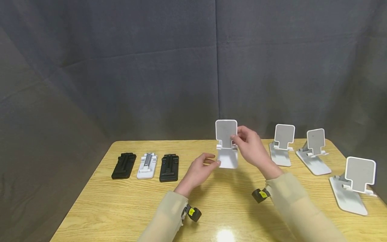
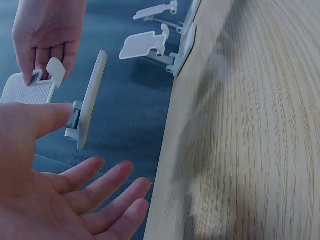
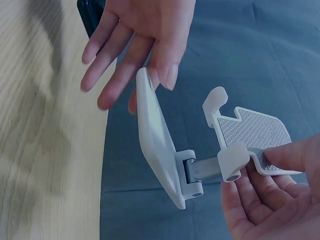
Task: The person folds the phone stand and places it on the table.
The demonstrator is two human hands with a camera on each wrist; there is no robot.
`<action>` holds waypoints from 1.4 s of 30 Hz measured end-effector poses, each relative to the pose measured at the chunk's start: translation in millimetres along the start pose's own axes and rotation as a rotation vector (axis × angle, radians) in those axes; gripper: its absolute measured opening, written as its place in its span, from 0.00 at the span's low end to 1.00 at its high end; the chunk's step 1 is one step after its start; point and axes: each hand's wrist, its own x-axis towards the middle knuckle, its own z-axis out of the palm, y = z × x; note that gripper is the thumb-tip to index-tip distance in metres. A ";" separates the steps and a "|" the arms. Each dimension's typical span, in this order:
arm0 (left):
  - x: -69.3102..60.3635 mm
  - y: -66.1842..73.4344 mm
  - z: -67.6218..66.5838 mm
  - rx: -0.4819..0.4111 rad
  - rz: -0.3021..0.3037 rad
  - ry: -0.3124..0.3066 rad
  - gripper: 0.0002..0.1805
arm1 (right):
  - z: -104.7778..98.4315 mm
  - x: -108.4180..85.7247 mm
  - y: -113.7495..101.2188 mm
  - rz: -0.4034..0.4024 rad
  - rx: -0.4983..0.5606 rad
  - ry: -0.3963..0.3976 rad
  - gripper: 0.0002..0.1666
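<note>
Holding a white phone stand (image 1: 228, 160) up above the table (image 1: 121, 208), just right of the frame's centre. My right hand (image 1: 251, 148) pinches its top plate (image 1: 224, 129) by the right edge, thumb on the grey face, fingers behind. My left hand (image 1: 200, 169) has its fingers spread, thumb tip at the base's left edge; can't tell whether it touches. Right wrist view: plate swung well away from the base, grey arm (image 3: 207, 168) showing between them.

Step in hand, as I judge it: unfolding, mostly done, perhaps the angle being trimmed. Folded flat at left of frame: a black stand (image 1: 124, 165), a smaller-looking white one (image 1: 147, 165), another black one (image 1: 169, 167). Unfolded at right: three white stands (image 1: 284, 136), upright on their bases.

Next move probably calls for a steady pinch on the plate, the left hand supporting the base, then a level set-down toward the right side.
</note>
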 end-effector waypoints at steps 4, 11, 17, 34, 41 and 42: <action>-0.8 2.2 3.0 -0.029 0.018 -0.015 0.28 | 2.3 -2.3 -2.7 -0.010 0.017 -0.016 0.13; -0.6 4.0 9.0 -0.140 0.059 -0.064 0.27 | 4.8 -5.4 -9.0 -0.029 0.069 -0.039 0.14; 0.1 2.3 12.9 -0.383 0.049 -0.168 0.23 | 6.8 -7.2 -12.3 -0.044 0.093 -0.049 0.13; -0.3 3.5 9.9 -0.612 0.030 -0.237 0.22 | 8.1 -6.6 -12.3 -0.064 0.094 -0.053 0.12; -0.2 3.9 11.7 -0.611 0.042 -0.204 0.21 | 5.9 -5.3 -10.0 -0.041 0.045 -0.043 0.17; -0.2 3.8 12.0 -0.610 0.045 -0.201 0.22 | 5.5 -5.0 -9.6 -0.032 0.042 -0.040 0.19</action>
